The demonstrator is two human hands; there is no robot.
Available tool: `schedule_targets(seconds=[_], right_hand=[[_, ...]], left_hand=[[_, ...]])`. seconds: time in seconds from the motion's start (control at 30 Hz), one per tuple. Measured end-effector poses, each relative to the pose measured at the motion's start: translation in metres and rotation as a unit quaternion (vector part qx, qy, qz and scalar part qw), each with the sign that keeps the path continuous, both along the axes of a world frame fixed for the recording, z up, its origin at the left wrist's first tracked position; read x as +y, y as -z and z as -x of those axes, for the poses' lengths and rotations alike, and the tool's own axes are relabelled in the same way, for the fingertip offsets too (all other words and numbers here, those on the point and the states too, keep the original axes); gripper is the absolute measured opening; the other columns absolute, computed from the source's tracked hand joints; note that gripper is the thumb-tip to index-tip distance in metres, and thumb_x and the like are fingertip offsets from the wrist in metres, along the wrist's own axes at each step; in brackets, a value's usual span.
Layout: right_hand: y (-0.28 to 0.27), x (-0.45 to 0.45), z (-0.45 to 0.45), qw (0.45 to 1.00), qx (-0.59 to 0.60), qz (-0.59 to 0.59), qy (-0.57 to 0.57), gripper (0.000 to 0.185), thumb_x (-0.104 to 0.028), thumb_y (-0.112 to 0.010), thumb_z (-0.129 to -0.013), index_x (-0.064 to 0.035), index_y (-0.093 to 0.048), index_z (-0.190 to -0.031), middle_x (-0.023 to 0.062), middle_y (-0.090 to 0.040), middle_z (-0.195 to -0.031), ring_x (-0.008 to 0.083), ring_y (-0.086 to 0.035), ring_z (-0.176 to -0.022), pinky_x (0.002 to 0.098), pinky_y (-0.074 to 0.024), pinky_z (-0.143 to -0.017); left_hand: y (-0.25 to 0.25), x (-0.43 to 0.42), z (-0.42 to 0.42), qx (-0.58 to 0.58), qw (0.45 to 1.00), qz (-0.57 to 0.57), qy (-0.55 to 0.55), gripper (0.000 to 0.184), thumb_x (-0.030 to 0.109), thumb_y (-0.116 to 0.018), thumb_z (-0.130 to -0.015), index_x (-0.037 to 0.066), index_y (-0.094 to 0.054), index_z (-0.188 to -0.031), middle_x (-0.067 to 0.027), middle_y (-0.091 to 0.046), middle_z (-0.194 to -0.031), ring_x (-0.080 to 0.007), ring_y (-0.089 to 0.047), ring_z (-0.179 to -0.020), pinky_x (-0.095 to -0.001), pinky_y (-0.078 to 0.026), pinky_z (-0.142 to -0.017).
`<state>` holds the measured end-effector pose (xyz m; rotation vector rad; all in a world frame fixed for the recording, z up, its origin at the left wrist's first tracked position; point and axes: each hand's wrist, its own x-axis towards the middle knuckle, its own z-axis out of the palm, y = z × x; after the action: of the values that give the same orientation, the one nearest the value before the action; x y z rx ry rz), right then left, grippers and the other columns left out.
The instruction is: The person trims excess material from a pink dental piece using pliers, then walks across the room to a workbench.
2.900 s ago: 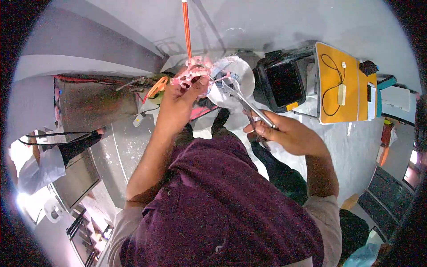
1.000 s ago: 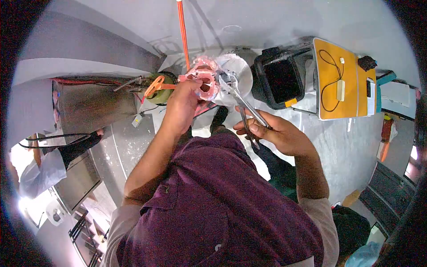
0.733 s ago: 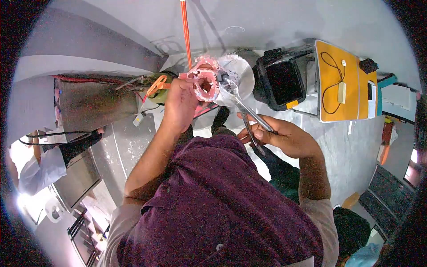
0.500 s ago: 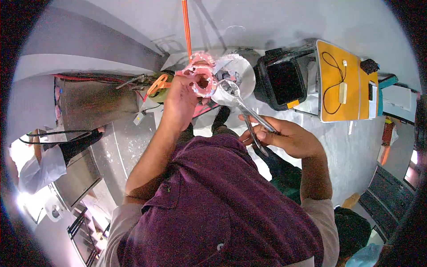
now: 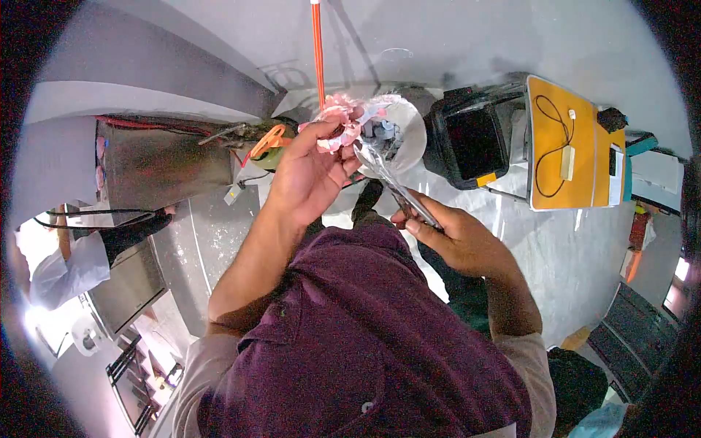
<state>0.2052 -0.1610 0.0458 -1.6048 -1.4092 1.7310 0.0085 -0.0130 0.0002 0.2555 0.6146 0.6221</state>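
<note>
My left hand (image 5: 303,171) is closed around a rough, ragged pink piece (image 5: 343,120) that looks crumbly and has a hollow in it. My right hand (image 5: 456,237) grips long-handled metal pliers (image 5: 398,190), their handles close together. The jaws point up and left, close to the lower right side of the pink piece; whether they touch it I cannot tell. Just beyond, a white bucket (image 5: 416,135) holds pale, pinkish and grey fragments. Part of the bucket is hidden behind the pink piece and the pliers.
Right of the bucket stands a black bin-like container (image 5: 433,146). Farther right is a yellow board (image 5: 584,171) with a black cable on it. An orange-striped pole (image 5: 318,58) rises behind the pink piece. Orange handles (image 5: 272,140) show left of my left hand.
The pliers' handles have come together from being spread. My left hand has turned the pink piece, so its round opening no longer faces me, and its fingers now curl more over it.
</note>
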Motion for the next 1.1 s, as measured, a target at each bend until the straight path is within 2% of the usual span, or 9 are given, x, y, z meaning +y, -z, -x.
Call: schedule_targets(seconds=[0.03, 0.1, 0.17, 0.23, 0.3, 0.63, 0.7, 0.8, 1.1], right_hand=[[-0.003, 0.002, 0.005, 1.000, 0.000, 0.000, 0.000, 0.051, -0.034, -0.045, -0.100, -0.0067, -0.038, -0.142, 0.0224, -0.059, -0.122, 0.0376, -0.057, -0.114, 0.0407, -0.0437, -0.096], [-0.010, 0.006, 0.013, 0.999, -0.016, -0.021, 0.022, 0.045, -0.026, -0.049, -0.099, -0.0052, -0.042, -0.139, 0.0105, -0.064, -0.113, 0.0222, -0.062, -0.104, 0.0342, -0.0459, -0.092], [-0.005, 0.004, 0.014, 0.999, -0.022, -0.032, 0.010, 0.046, -0.026, -0.049, -0.099, -0.0044, -0.041, -0.139, 0.0113, -0.064, -0.110, 0.0219, -0.063, -0.101, 0.0334, -0.0468, -0.090], [-0.005, 0.004, 0.018, 0.999, 0.006, -0.044, 0.013, 0.046, -0.026, -0.049, -0.099, -0.0038, -0.041, -0.139, 0.0123, -0.065, -0.107, 0.0223, -0.063, -0.099, 0.0337, -0.0473, -0.088], [-0.008, 0.005, 0.021, 0.999, 0.001, -0.045, 0.019, 0.046, -0.026, -0.049, -0.100, -0.0036, -0.041, -0.140, 0.0128, -0.065, -0.107, 0.0224, -0.064, -0.099, 0.0336, -0.0473, -0.089], [-0.008, 0.005, 0.029, 0.997, -0.013, -0.056, 0.042, 0.048, -0.027, -0.048, -0.100, -0.0029, -0.040, -0.140, 0.0182, -0.064, -0.113, 0.0260, -0.064, -0.105, 0.0350, -0.0464, -0.092], [-0.007, 0.006, 0.029, 0.997, -0.028, -0.066, 0.041, 0.048, -0.028, -0.049, -0.100, -0.0026, -0.040, -0.140, 0.0198, -0.063, -0.115, 0.0281, -0.062, -0.107, 0.0363, -0.0457, -0.093], [-0.005, 0.005, 0.030, 0.994, -0.057, -0.087, 0.042, 0.048, -0.029, -0.049, -0.099, -0.0019, -0.042, -0.138, 0.0227, -0.059, -0.121, 0.0327, -0.059, -0.112, 0.0390, -0.0442, -0.096], [0.010, 0.001, 0.039, 0.985, -0.110, -0.115, 0.065, 0.043, -0.027, -0.048, -0.099, -0.0020, -0.046, -0.133, 0.0238, -0.056, -0.126, 0.0383, -0.054, -0.118, 0.0408, -0.0425, -0.098]], left_hand=[[-0.004, -0.001, -0.002, 0.000, 1.000, 0.000, 0.000, 0.018, 0.021, -0.058, -0.091, 0.007, -0.061, -0.102, -0.0056, -0.066, -0.098, -0.0161, -0.061, -0.085, -0.0335, -0.050, -0.084], [-0.008, -0.003, -0.006, 0.042, 0.999, 0.004, -0.033, 0.019, 0.021, -0.058, -0.091, 0.007, -0.061, -0.104, -0.0042, -0.065, -0.102, -0.0160, -0.061, -0.088, -0.0353, -0.050, -0.085], [-0.006, -0.003, -0.003, 0.042, 0.999, 0.003, -0.028, 0.021, 0.022, -0.058, -0.091, 0.007, -0.061, -0.106, -0.0039, -0.065, -0.103, -0.0159, -0.061, -0.091, -0.0351, -0.050, -0.086], [-0.003, -0.004, -0.001, 0.039, 0.999, 0.005, -0.022, 0.023, 0.023, -0.058, -0.092, 0.007, -0.060, -0.109, -0.0036, -0.064, -0.105, -0.0157, -0.061, -0.093, -0.0348, -0.049, -0.087], [-0.001, -0.005, 0.002, 0.081, 0.990, -0.102, -0.058, 0.026, 0.021, -0.059, -0.092, 0.006, -0.059, -0.114, -0.0038, -0.063, -0.107, -0.0147, -0.060, -0.096, -0.0333, -0.047, -0.088], [-0.006, -0.008, -0.001, 0.140, 0.972, -0.151, -0.116, 0.025, 0.015, -0.060, -0.092, 0.007, -0.059, -0.115, -0.0033, -0.062, -0.112, -0.0124, -0.059, -0.096, -0.0327, -0.046, -0.087], [-0.017, -0.010, -0.007, 0.149, 0.971, -0.122, -0.144, 0.011, 0.011, -0.057, -0.094, 0.008, -0.061, -0.103, 0.0005, -0.060, -0.090, -0.0087, -0.052, -0.074, -0.0235, -0.044, -0.067], [-0.001, -0.006, 0.002, 0.130, 0.975, -0.140, -0.111, 0.024, 0.017, -0.061, -0.092, 0.008, -0.059, -0.114, -0.0028, -0.063, -0.110, -0.0127, -0.060, -0.096, -0.0318, -0.047, -0.085], [-0.007, -0.008, -0.005, 0.174, 0.968, -0.126, -0.128, 0.021, 0.018, -0.061, -0.092, 0.007, -0.061, -0.110, -0.0050, -0.065, -0.108, -0.0137, -0.061, -0.097, -0.0325, -0.047, -0.086]])
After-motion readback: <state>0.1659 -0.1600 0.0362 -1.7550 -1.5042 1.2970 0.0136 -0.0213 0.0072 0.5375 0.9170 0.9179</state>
